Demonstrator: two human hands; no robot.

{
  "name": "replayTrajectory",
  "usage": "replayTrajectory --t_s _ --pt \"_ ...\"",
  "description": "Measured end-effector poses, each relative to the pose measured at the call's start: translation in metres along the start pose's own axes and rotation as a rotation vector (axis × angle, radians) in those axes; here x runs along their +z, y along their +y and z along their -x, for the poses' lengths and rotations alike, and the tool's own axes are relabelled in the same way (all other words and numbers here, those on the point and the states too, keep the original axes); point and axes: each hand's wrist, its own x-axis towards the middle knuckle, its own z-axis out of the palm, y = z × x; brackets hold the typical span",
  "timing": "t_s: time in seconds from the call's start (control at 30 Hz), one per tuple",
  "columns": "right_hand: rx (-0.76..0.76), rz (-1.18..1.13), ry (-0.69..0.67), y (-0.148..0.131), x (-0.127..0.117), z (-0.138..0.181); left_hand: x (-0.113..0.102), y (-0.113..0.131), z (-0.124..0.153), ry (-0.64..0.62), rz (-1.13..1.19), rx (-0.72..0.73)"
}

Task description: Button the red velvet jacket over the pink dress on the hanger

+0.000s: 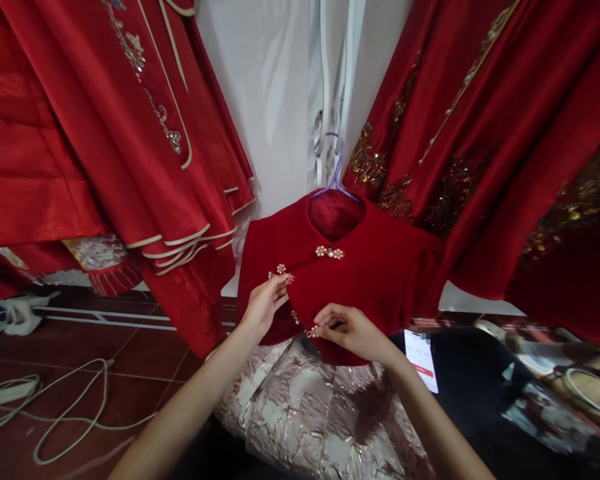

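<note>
A red velvet jacket [375, 267] hangs on a purple hanger [336, 177] in front of me, over a pale pink and silver brocade skirt [310, 413]. Its slanted front flap carries gold flower-shaped clasps [329, 253]. My left hand [264, 305] pinches the flap's edge beside the second clasp [281, 273]. My right hand [347, 330] is closed in a pinch on the lowest clasp [313, 331] at the flap's hem.
Red satin robes with embroidery hang at the left [105, 120] and at the right [485, 133], with a white wall [265, 100] between them. White cables [55, 407] lie on the dark red tiled floor. A white tag [421, 359] and dark items sit lower right.
</note>
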Motion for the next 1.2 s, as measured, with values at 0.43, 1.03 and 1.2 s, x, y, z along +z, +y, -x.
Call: replayTrajectory --t_s 0.43,1.03,1.2 --pt "0.009 0.01 -0.034 -0.006 -0.007 0.005 0.02 0.003 0.008 -0.089 -0.381 0.15" --pt "0.087 0.02 -0.095 -0.017 -0.063 0.028 0.073 0.064 -0.023 -0.344 -1.562 1.443" --pt "0.086 0.042 -0.031 -0.016 -0.073 0.031 0.073 0.071 -0.027 -0.415 -1.551 1.492"
